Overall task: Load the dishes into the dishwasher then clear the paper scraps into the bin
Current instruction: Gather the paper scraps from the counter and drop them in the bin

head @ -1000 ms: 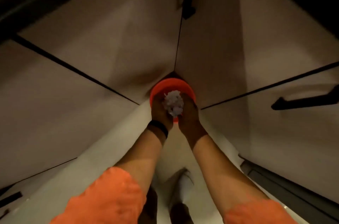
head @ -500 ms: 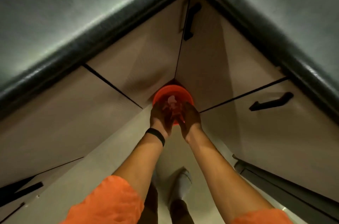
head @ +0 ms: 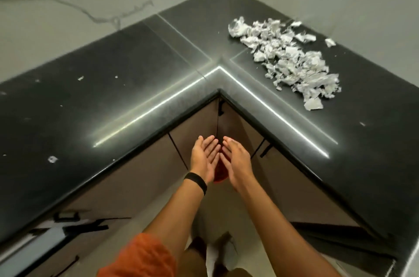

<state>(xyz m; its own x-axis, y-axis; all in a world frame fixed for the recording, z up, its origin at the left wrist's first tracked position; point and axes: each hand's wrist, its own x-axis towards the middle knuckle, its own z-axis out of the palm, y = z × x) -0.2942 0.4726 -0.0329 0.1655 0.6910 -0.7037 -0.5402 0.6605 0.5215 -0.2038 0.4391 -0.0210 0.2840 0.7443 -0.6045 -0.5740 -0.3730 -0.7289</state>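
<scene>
black countertop (head: 113,95) carries the paper scraps (head: 288,56) heaped on its right wing. below its inner corner, left hand (head: 204,156) and right hand (head: 237,158) are spread, empty, palms facing, above the orange bin (head: 220,173).

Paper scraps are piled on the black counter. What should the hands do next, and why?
Probably lift both up to the pile of torn white paper scraps on the black stone counter and scoop a handful. The left hand and right hand are open and empty above the orange-red bin, and a big heap waits there.
</scene>
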